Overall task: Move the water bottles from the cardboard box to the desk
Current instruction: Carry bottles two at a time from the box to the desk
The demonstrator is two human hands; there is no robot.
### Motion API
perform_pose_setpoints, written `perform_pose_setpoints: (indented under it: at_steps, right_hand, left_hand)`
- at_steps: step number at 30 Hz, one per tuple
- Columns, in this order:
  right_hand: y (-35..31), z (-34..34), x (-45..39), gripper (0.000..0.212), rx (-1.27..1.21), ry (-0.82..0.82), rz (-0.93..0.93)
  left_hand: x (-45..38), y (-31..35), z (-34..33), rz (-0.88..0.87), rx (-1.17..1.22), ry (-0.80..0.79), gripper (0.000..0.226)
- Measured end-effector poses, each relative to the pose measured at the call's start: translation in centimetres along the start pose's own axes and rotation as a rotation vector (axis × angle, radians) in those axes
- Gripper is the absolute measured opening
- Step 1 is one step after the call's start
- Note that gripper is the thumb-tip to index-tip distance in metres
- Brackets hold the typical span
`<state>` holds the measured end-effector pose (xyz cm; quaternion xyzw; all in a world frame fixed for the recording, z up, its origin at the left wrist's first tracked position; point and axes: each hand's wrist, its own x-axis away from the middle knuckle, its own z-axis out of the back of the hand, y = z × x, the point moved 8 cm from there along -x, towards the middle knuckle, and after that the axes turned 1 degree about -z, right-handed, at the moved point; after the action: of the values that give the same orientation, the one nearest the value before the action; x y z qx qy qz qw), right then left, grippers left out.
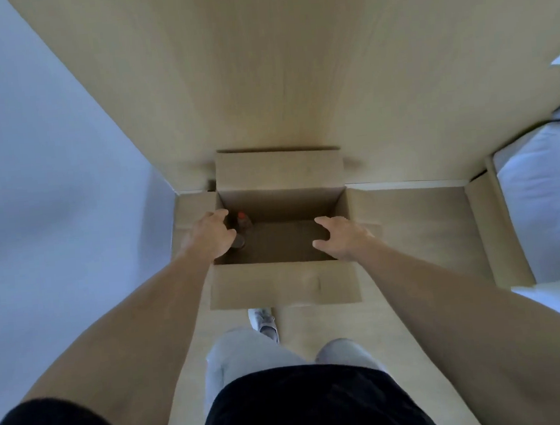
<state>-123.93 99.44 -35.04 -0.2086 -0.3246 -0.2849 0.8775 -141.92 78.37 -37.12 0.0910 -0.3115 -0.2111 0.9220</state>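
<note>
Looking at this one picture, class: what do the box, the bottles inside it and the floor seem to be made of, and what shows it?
Box: plain brown cardboard, matt, with folded-out flaps and creased edges.
Bottles: probably plastic; they look dark in the box's shadow with a red cap, too dim to be sure.
Floor: pale wood or wood-look laminate, smooth, with faint straight grain.

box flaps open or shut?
Open. The cardboard box has its flaps folded outward, the interior floor shows, and a red-capped bottle stands in its left corner.
</note>
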Motion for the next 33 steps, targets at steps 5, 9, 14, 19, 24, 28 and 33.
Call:
perform_pose_setpoints:
  at_steps: [5,9,14,19,24,28,33]
  right_hand:
    - [-2.4,-0.7,-5.8,0.068,-0.080,-0.072,0.003]
    - [-3.6,-2.9,-12.0,0.067,-0.129,-0.123,0.014]
    - [-3.9,-8.4,-21.4,0.064,-0.160,-0.183,0.031]
    - [-3.1,-15.1,-28.8,0.062,-0.202,-0.223,0.010]
    - [-0.8,-20.3,-33.7,0.063,-0.212,-0.262,-0.029]
    - [1.7,-22.5,-35.7,0.064,-0.232,-0.268,-0.066]
    - [3.8,-23.7,-36.5,0.065,-0.253,-0.279,-0.090]
  left_hand:
    - [-6.8,-0.4,-0.9,0.034,0.000,-0.054,0.063]
    - [-11.0,-1.3,-4.3,0.077,0.055,-0.099,0.065]
    - [-16.8,-4.0,-11.1,0.110,0.026,-0.117,0.059]
    - [-23.0,-7.3,-17.9,0.155,-0.129,-0.202,0.055]
    - [-28.8,-10.1,-23.2,0.218,-0.125,-0.217,0.057]
    - [-31.6,-11.8,-26.6,0.245,-0.213,-0.226,0.054]
    - [-33.3,-13.1,-29.1,0.285,-0.201,-0.192,0.050]
